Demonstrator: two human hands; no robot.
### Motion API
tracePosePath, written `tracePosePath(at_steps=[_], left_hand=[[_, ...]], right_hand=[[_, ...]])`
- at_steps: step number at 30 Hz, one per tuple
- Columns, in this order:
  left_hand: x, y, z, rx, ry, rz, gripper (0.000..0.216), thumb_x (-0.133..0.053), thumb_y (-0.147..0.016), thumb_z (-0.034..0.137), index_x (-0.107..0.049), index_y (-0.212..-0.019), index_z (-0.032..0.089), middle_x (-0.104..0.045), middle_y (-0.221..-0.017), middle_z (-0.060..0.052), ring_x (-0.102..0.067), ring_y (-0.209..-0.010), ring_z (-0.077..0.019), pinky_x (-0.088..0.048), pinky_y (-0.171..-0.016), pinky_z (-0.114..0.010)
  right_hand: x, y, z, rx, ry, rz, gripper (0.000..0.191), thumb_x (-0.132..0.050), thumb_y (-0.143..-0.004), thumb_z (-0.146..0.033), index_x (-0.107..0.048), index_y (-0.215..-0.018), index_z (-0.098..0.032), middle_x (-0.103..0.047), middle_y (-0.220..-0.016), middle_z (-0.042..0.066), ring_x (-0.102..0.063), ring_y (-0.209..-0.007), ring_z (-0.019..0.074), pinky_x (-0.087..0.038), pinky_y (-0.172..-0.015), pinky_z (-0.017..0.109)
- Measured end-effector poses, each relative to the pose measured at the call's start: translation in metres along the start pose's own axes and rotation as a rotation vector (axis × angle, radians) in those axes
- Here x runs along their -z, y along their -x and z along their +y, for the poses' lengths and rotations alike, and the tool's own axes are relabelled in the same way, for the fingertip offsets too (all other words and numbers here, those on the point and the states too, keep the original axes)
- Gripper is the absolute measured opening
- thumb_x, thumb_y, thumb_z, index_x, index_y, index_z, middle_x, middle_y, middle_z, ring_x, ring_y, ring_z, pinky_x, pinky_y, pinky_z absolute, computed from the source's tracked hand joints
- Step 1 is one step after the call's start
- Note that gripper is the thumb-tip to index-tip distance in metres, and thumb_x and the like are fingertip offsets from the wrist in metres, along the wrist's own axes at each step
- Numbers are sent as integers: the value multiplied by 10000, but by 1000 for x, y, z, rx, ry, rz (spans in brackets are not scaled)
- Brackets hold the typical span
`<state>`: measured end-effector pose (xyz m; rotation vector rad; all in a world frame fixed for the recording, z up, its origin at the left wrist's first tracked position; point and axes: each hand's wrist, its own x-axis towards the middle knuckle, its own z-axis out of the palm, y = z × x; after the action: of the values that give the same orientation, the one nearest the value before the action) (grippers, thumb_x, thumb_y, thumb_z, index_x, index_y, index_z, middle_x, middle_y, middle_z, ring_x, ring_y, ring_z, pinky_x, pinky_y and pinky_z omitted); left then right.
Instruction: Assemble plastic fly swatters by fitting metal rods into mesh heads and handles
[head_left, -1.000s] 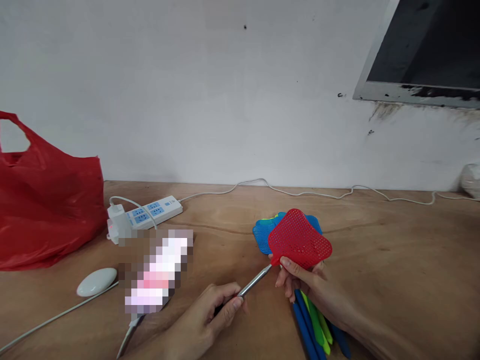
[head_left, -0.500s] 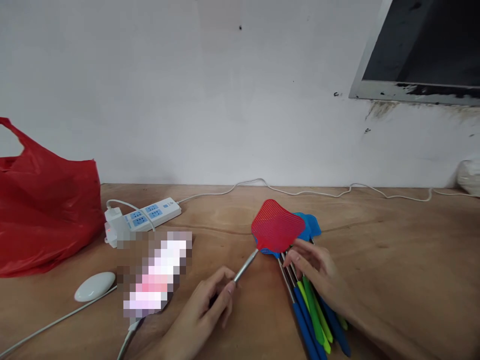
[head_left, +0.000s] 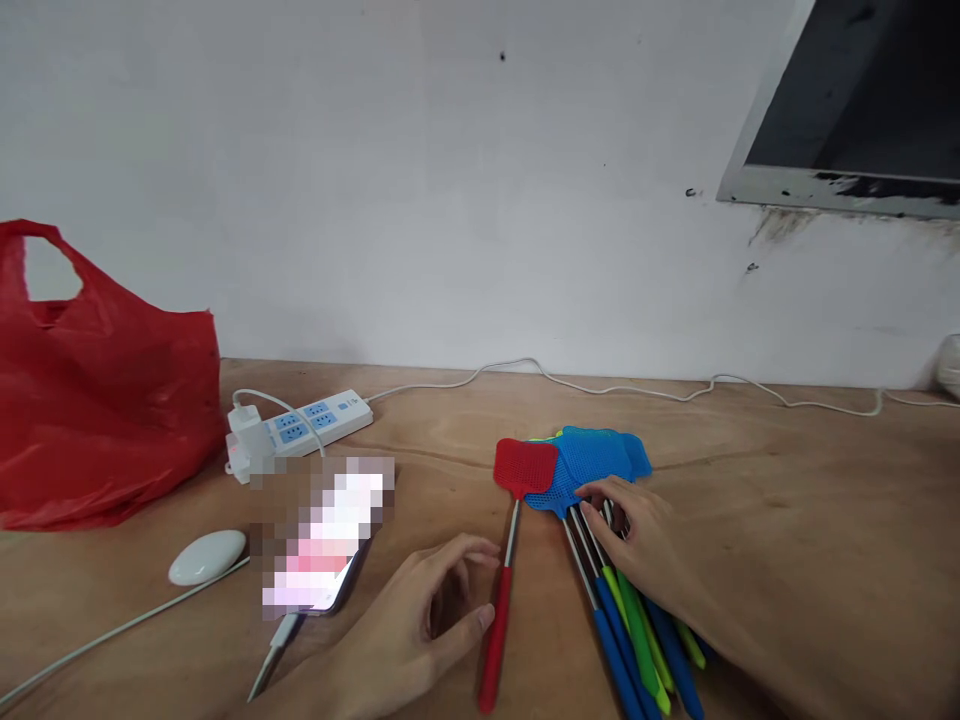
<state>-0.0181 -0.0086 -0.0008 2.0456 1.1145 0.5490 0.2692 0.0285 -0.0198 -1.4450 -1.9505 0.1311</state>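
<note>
A red fly swatter (head_left: 496,620) lies on the wooden table, its head against the edge of a pile of fly swatters. My left hand (head_left: 420,620) is just left of its handle, thumb and fingers apart and holding nothing; the thumb tip is at the handle's edge. To the right, several blue fly swatters (head_left: 596,455) are stacked, with blue, green and yellow-green handles fanning toward me. Over their metal shafts rests my right hand (head_left: 637,525), fingers curved and thumb apart, nothing visibly gripped. It hides part of the shafts.
At left are a red plastic bag (head_left: 112,400), a white power strip (head_left: 322,420), a blurred phone (head_left: 330,540) on a cable and a white oval object (head_left: 208,557). A white cord (head_left: 600,388) runs along the wall's foot. A dark framed panel (head_left: 862,110) hangs upper right.
My left hand has laid the red fly swatter down beside the pile and let go of it. The view has shifted slightly left. My right hand stays over the pile.
</note>
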Motion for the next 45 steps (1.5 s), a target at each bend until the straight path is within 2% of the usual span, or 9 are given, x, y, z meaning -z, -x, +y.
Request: tracePosePath(at_steps=[4,8,14,18,30,36,40,42,45], left_hand=[[3,0,0,-83,67,-29,118,-555,-873,196,-637,-947,238,-681,-1045,-20,-610,-955,-214,-453,-846,-328],[6,0,-1,-217,200,-177,378,-511,-664,11,-649,-929,242,-682,-1185,7,-587,-1123,-227,-417,-953,-337],[2,-5,-7,-5,-40,46,286,-427,-742,4,-623,-766,210,-660,-791,18,-574,-762,-180,-405,-715,-284],[-1,-6,-9,20,-121,64,279,-432,-768,0,-620,-759,206,-647,-763,27,-555,-722,-169,-379,-664,-263],[1,-6,-8,6,-179,54,264,-441,-790,20,-621,-782,213,-663,-800,26,-562,-730,-165,-388,-701,-271],[1,-3,-8,-1,-190,50,254,-435,-793,28,-612,-785,210,-656,-796,19,-565,-730,-168,-398,-711,-278],[0,-5,-8,-33,-189,53,250,-424,-789,28,-595,-786,210,-649,-797,17,-562,-714,-166,-402,-710,-283],[-1,-5,-9,-57,-174,54,246,-418,-788,28,-584,-778,209,-642,-791,14,-564,-717,-168,-405,-709,-285],[-2,-5,-11,-87,-150,48,245,-413,-789,24,-572,-772,209,-634,-784,9,-569,-731,-173,-407,-702,-284]], right_hand=[[1,1,-3,109,3,-2,187,-491,-936,-194,-675,-960,-214,-662,-833,36,-585,-748,216,-441,-733,366],[7,3,-12,224,38,-138,361,-411,-929,-72,-665,-1131,-228,-662,-1029,77,-559,-931,250,-424,-854,427],[18,7,-34,328,72,-430,626,-442,-847,-13,-569,-1371,-330,-594,-1151,77,-492,-1074,280,-383,-943,505],[21,9,-46,365,56,-552,677,-486,-795,-19,-581,-1361,-379,-592,-1108,52,-489,-1053,273,-366,-967,521],[12,7,-31,291,16,-312,220,-524,-893,-117,-703,-957,-226,-649,-962,61,-525,-979,262,-412,-877,456],[5,5,-20,273,80,-185,225,-475,-941,-146,-671,-859,-219,-630,-957,61,-556,-896,229,-434,-802,385],[10,-3,-3,82,372,-54,172,-468,-922,-169,-633,-899,-207,-657,-913,77,-619,-864,260,-411,-670,339],[16,-7,8,-86,579,-85,136,-477,-884,-153,-603,-918,-190,-667,-895,90,-641,-717,257,-326,-549,315],[22,-10,26,-236,691,-129,120,-488,-862,-155,-569,-948,-169,-670,-796,112,-644,-619,282,-246,-530,304]])
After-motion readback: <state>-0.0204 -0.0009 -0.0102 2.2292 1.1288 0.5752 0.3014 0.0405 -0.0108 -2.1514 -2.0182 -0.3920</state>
